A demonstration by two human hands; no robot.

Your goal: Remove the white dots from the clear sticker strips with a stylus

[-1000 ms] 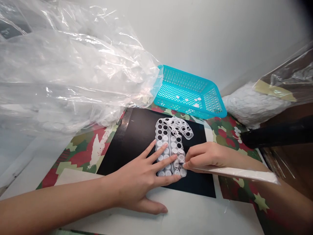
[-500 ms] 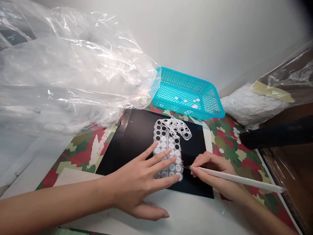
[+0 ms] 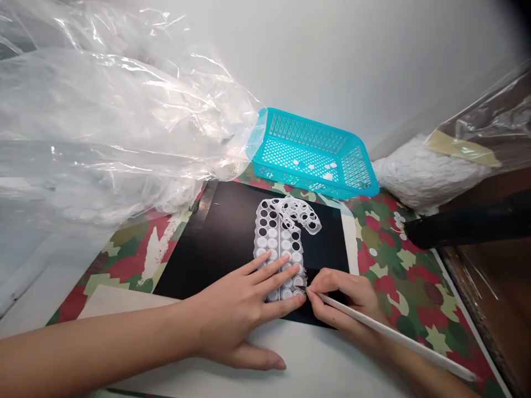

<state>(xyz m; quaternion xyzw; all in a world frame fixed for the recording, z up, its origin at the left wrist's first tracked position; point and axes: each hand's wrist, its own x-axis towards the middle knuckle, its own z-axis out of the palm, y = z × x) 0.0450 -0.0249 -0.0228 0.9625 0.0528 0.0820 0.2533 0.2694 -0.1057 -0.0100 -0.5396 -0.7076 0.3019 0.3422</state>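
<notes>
A whitish translucent sheet of round pieces lies on a black mat. Its far rows are ring-shaped holes showing black, and a curled strip of cut-out rings folds over at its far right. My left hand is spread flat, its fingers pressing on the near part of the sheet. In my right hand is a slim white-handled craft knife, pinched near its pointed dark tip. That tip touches or hovers over a disc at the sheet's right edge, beside my left fingertips.
A blue plastic basket holding several small white discs stands behind the mat. Large clear plastic bags bulge at the left. A filled bag of white pieces and a black bar-like object are at right. Loose discs lie on the camouflage-patterned cover.
My right hand has moved left, bringing the knife tip from beside the sheet's edge onto a disc there. My left hand stays spread on the sheet. The view has shifted slightly.
</notes>
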